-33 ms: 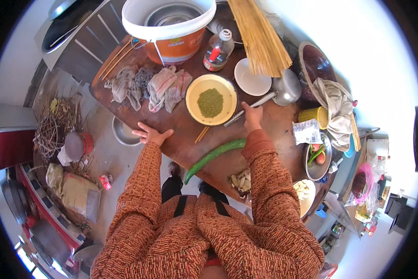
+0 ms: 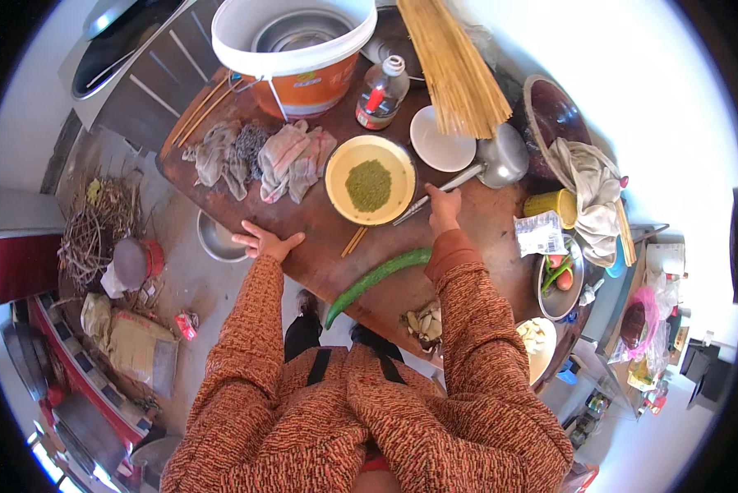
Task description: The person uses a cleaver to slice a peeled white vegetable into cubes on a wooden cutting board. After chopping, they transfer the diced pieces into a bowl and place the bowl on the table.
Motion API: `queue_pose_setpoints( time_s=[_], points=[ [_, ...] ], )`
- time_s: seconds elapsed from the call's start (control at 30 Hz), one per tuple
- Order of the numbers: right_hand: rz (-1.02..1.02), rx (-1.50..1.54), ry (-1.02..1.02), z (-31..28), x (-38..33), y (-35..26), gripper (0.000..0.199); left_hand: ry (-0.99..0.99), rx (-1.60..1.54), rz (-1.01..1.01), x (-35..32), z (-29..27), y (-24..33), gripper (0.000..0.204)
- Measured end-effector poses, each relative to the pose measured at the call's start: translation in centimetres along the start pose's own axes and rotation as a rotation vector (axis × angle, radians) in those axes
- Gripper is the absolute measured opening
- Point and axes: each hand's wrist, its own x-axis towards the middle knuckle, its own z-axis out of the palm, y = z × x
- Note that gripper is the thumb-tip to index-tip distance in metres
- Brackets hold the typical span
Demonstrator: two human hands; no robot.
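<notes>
My left hand point(image 2: 268, 241) lies palm down at the near left edge of the brown table point(image 2: 320, 255), fingers spread and holding nothing. My right hand point(image 2: 444, 209) is closed over the handle of a metal ladle point(image 2: 503, 156); its curled fingers are partly hidden. The ladle's round bowl rests on the table. To the left of the handle stands a yellow enamel bowl point(image 2: 341, 193) holding small green beans or grains point(image 2: 369, 186). Chopsticks point(image 2: 354, 241) stick out by its near rim. A long green cucumber-like vegetable point(image 2: 377, 277) lies between my forearms, one end past the table edge.
Behind are an orange-white bucket point(image 2: 307, 92), a bottle point(image 2: 381, 99), a white bowl point(image 2: 439, 144), a stalk bundle point(image 2: 455, 74) and rags point(image 2: 295, 164). At right are a dark basin point(image 2: 554, 115), a metal bowl with vegetables point(image 2: 550, 302) and peeled pieces point(image 2: 536, 338). A basin point(image 2: 217, 240) sits lower left.
The whole view shifts very slightly. Both hands, the ladle and the bowls keep their places on the table.
</notes>
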Motion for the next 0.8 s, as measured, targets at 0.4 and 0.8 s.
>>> queue_pose_setpoints(
  time_s=[0.4,0.8],
  points=[
    [0.206,0.41,-0.007,-9.3,-6.2,-3.2,0.021,-0.055,0.068,-0.098,-1.3,-0.9,2.9,0.157],
    [-0.048,0.682,-0.293,-17.6,-18.8,-10.4,0.027,-0.07,0.019,-0.168,-2.4,-1.3,3.4,0.154]
  ],
)
